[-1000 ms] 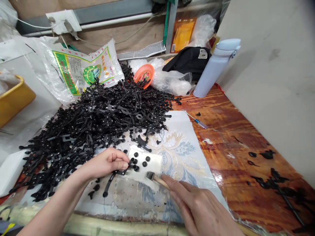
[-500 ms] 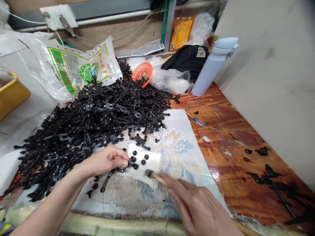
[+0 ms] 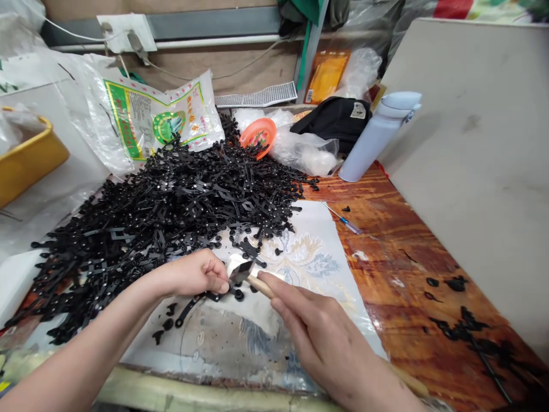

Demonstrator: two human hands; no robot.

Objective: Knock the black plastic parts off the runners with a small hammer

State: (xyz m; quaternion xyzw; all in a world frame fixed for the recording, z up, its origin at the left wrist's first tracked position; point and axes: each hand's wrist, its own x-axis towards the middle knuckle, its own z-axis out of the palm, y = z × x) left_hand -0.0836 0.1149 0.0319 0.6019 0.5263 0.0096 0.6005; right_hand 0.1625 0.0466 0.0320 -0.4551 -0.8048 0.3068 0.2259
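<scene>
while the thumb and bent forefinger of the left hand (image 3: 195,276) pinch the end of some black jointed strips (image 3: 186,312), the fingers of the right hand (image 3: 321,337) close around the wooden handle of one hammer (image 3: 259,286). its head hangs over one white pad (image 3: 234,261), just beside the left fingertips; it is blurred, and i cannot tell whether it touches anything. it hides part of the pad, where at least two round black caps (image 3: 239,295) show. one long strip slants from the left hand toward the near edge, and three small black pieces (image 3: 167,324) sit to the left of its end. the pad rests on one flowered sheet (image 3: 309,252). beyond the left hand spreads one heap (image 3: 184,200) of black strips, too many to count. on the table (image 3: 373,246), right of the sheet, lie one screwdriver (image 3: 351,226) and one small black bit (image 3: 345,209); behind them stands one blue bottle (image 3: 371,143), tilted.
</scene>
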